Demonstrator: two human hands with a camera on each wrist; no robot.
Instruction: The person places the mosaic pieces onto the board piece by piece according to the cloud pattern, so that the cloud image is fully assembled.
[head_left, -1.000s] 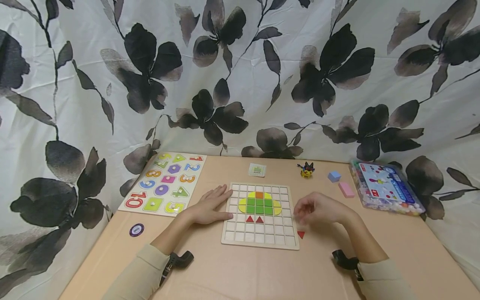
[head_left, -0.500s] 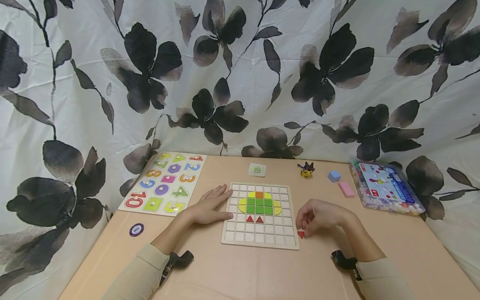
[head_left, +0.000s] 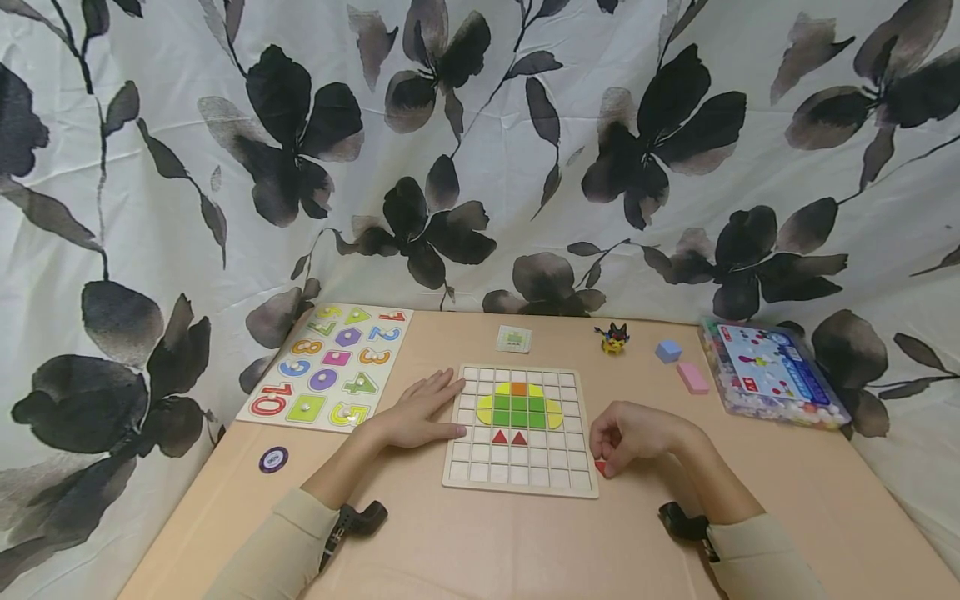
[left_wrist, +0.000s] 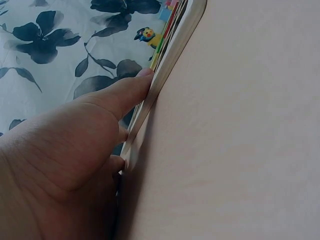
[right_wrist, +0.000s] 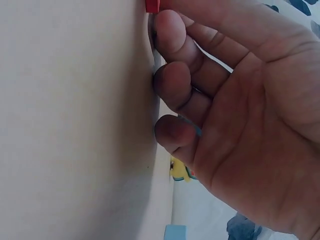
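Observation:
A wooden grid board [head_left: 480, 475] lies on the table with green squares [head_left: 519, 412], yellow curved pieces, an orange square [head_left: 518, 389] and two red triangles [head_left: 509, 438] on it. My left hand [head_left: 416, 414] rests at the board's left edge, fingers straight, the thumb touching its side [left_wrist: 170, 65]. Just off the board's lower right edge, my right hand [head_left: 637, 435] pinches a loose red triangle [head_left: 601, 468] at the table surface. In the right wrist view only a bit of this red triangle [right_wrist: 152, 6] shows at the top, by the thumb; the other fingers are curled.
A number puzzle sheet [head_left: 322, 371] lies at the left, near a dark round disc [head_left: 273, 460]. Behind the board are a small card [head_left: 514, 340] and a yellow-and-black figurine [head_left: 613, 340]. At the right stand a blue block [head_left: 668, 353], a pink block [head_left: 693, 379] and a clear box [head_left: 772, 375].
My right hand has come down towards the loose red triangle, and its thumb and fingers have closed on it. The left hand and board have stayed put.

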